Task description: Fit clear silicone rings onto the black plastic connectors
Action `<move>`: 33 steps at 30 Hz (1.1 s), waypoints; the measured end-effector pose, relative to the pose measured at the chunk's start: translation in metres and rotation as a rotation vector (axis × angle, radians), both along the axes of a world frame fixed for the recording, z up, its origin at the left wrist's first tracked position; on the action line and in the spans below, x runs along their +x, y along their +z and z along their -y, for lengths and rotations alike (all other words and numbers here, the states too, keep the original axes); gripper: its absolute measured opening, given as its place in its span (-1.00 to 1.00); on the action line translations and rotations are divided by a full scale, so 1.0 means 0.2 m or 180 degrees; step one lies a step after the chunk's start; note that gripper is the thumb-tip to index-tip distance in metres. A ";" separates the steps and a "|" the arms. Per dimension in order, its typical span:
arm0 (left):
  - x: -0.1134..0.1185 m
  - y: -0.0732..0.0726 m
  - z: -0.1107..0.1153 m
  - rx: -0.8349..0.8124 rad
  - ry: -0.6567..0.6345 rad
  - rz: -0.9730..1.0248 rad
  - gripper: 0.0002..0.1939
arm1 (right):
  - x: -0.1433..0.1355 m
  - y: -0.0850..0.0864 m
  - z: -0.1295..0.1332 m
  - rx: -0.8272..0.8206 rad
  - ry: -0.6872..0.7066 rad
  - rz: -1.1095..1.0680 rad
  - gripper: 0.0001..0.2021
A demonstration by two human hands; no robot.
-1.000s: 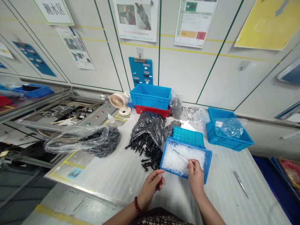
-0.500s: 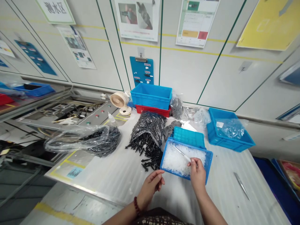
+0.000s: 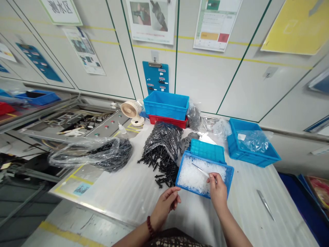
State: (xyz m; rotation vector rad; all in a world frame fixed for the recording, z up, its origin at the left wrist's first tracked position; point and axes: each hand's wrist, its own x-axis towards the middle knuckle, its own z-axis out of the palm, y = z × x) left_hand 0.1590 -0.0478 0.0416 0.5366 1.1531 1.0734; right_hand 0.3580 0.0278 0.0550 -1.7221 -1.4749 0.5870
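Note:
My right hand (image 3: 218, 192) pinches a thin tool (image 3: 202, 171) with a white handle and a dark slender tip. The tip reaches over small white translucent pieces (image 3: 191, 176) that fill a blue tray (image 3: 230, 178). Just left of the tray's near corner is my left hand (image 3: 166, 206), fingers curled together; whether they hold anything small is hidden. Black slender parts (image 3: 168, 173) spill from an open clear bag (image 3: 164, 137) beyond my left hand. A silver pointed tool (image 3: 266, 205) lies on the table to the right.
Another bag of black parts (image 3: 115, 154) lies at the left. Behind stand a small fan (image 3: 131, 109), a blue bin (image 3: 166, 104) on a red one (image 3: 168, 120), and a teal container (image 3: 207, 151). A larger blue bin (image 3: 252, 157) with a plastic bag is at the back right.
The tool in my right hand and the hand itself have shifted slightly to the right over the tray. My left hand has stayed in place.

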 end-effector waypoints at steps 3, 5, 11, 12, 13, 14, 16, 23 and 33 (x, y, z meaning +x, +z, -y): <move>0.00 -0.01 0.00 0.0019 -0.0006 0.0024 -0.51 | 0.00 0.01 0.01 -0.0040 0.0052 0.0054 -0.52; 0.00 -0.01 0.00 0.0026 0.0004 0.0053 -0.51 | 0.00 0.02 0.01 -0.0040 0.0087 0.0081 -0.52; 0.00 -0.01 0.00 0.0001 -0.0003 0.0065 -0.49 | 0.01 0.05 0.02 -0.0058 0.0175 0.0122 -0.56; 0.00 -0.01 0.00 -0.0009 -0.0002 0.0061 -0.49 | 0.01 0.05 0.01 -0.0071 0.0185 0.0118 -0.58; 0.01 0.00 0.00 -0.0017 -0.0001 0.0057 -0.49 | 0.00 0.05 0.01 -0.0090 0.0185 0.0106 -0.59; 0.01 0.00 0.00 -0.0022 -0.0007 0.0053 -0.49 | -0.01 0.05 0.01 -0.0110 0.0179 0.0069 -0.60; 0.01 0.00 0.00 -0.0016 -0.0006 0.0041 -0.49 | -0.04 0.04 0.00 -0.0132 0.0164 -0.0058 -0.63; 0.00 0.01 -0.01 0.0092 -0.0042 -0.0034 -0.50 | -0.03 0.04 -0.02 0.0014 0.0007 -0.0460 -0.58; 0.09 0.19 -0.23 0.0520 0.0139 0.0187 -0.35 | 0.00 0.07 0.16 -0.0083 0.0323 -0.1623 -0.66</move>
